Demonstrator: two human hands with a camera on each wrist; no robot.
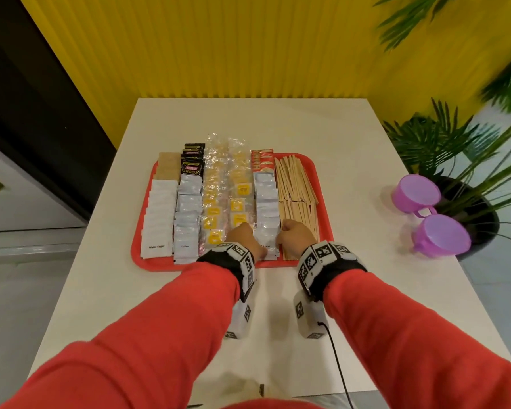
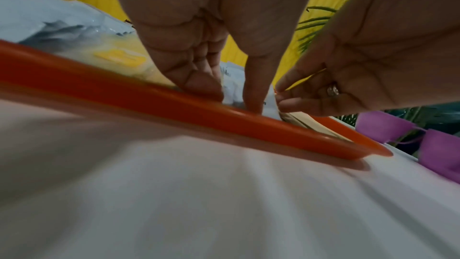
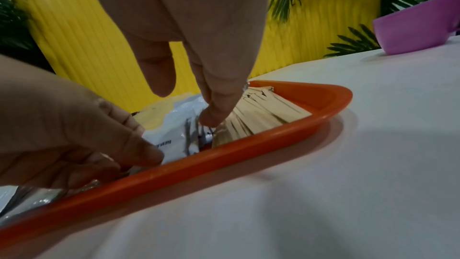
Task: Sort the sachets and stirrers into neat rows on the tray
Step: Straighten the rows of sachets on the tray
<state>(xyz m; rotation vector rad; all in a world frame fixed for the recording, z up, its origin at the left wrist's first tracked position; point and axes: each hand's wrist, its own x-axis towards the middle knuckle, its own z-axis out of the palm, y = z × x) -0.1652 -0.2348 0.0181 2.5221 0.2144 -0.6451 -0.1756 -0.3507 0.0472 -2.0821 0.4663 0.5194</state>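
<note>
Both hands are bracketing the near creamer sachet (image 1: 267, 246): left hand (image 1: 242, 236) pressing with straight fingers, right hand (image 1: 295, 234) seemingly pinching its stirrer-side edge.

Sachets (image 1: 186, 222), wooden stirrers (image 1: 297, 187) rowed on red tray (image 1: 322, 202)

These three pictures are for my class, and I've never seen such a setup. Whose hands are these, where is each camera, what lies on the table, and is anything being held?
A person in red sleeves wears three cameras: one on the head, one on each wrist. On the white table sits a red tray with rows of sachets and wooden stirrers; two purple cups stand beside it. The left hand and right hand touch the white sachet row from either side near the tray's front edge. Whether either hand actually grips anything is unclear.
</note>
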